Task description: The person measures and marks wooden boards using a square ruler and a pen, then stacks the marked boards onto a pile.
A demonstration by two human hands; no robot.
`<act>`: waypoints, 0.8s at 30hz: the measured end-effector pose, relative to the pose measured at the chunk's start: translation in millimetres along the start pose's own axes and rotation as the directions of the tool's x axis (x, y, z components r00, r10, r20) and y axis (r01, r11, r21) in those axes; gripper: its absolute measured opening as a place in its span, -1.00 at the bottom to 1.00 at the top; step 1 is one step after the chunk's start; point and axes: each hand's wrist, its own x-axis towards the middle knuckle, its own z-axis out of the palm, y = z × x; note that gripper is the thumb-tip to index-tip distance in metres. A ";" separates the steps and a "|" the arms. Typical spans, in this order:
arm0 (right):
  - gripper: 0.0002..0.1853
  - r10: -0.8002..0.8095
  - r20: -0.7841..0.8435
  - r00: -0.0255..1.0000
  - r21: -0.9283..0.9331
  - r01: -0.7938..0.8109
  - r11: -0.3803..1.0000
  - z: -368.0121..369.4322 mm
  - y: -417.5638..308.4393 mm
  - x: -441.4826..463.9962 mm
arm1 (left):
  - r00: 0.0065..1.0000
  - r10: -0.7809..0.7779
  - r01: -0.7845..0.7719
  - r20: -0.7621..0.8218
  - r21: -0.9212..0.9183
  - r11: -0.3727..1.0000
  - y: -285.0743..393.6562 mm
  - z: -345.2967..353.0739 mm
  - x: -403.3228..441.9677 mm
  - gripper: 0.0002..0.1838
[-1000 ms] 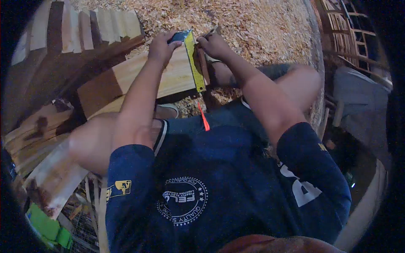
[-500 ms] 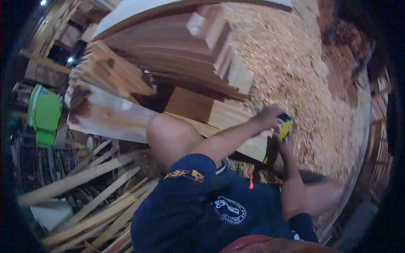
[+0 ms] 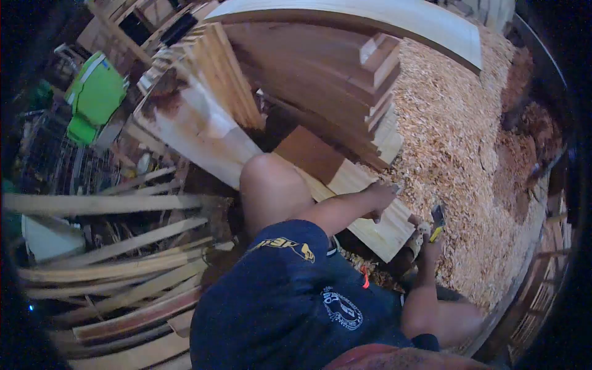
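Note:
My left hand lies on the pale wooden board, near its far edge, fingers apart. My right hand is just beyond the board's right end, closed around a yellow hand tool with a dark grey, blocky end. Its exact kind is too blurred to tell. The tool points away from me over the wood shavings. A brown piece of wood covers the board's left part. My bent left knee is beside the board.
A tall stack of planks stands beyond the board, with a long pale plank behind it. Wood shavings cover the ground at the right. Loose wooden strips and a green plastic container are at the left.
My hands have moved apart. The left has come back onto the board; the right has carried the yellow tool away from the left hand, past the board's end. The view has turned.

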 end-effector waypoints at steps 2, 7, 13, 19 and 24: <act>-0.32 -0.102 0.092 0.991 -0.110 0.112 0.988 11.6 1.1 1.7 | 0.996 0.033 -0.036 0.085 0.043 0.998 0.7 3.1 -6.2 0.10; -0.34 -0.153 0.241 0.958 0.205 0.104 0.973 13.9 -19.3 -34.3 | 0.988 0.075 -0.083 0.132 0.057 0.995 12.4 10.3 -17.8 0.05; -0.69 -0.063 0.257 0.964 0.180 0.016 0.984 33.4 -17.7 -53.3 | 0.976 0.107 -0.127 0.191 0.094 0.987 25.5 7.1 -32.0 0.07; -0.71 0.037 0.501 0.864 0.413 -0.277 0.868 52.9 30.4 -54.2 | 0.974 0.172 -0.166 0.149 -0.050 0.985 41.7 14.1 -42.2 -0.04; -0.60 0.274 0.416 0.867 0.021 -0.310 0.951 -2.6 -27.2 -73.5 | 0.974 0.174 -0.170 0.146 -0.038 0.985 45.2 28.2 -9.8 -0.20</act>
